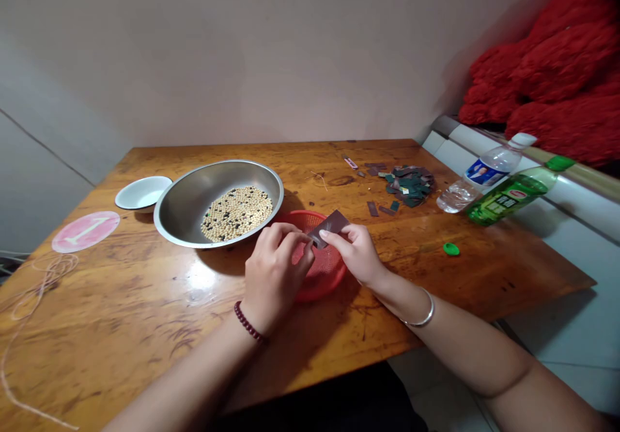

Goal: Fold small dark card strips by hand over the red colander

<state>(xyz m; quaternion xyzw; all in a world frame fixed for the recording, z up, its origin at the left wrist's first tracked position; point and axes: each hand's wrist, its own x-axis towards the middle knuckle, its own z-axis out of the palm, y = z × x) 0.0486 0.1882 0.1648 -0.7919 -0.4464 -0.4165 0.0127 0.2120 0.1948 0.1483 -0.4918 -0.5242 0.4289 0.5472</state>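
Two hands are working right over a red basket (324, 270) on the counter (145, 329). Right hand (356, 251) has its grip pinched on a small dark card (330, 225), holding it up at a tilt just above the basket rim. Left hand (274, 270) has its fingertips closed on the card's lower left corner, so both grips are on the same piece. Looks to me like the tearing or peeling step, with the card about to get split or stripped over the basket; can't tell whether a tear has started, the fingers hide that edge.

Next move probably needs the two grips pulling opposite ways while staying above the basket so bits drop in.

Just left of the basket sits a steel bowl (194, 193) of pale beans (236, 212) with some dark ones mixed in. A pile of scraps (409, 185) in green and brown lies farther back on the right, and two bottles (504, 190) are at the counter's right edge.
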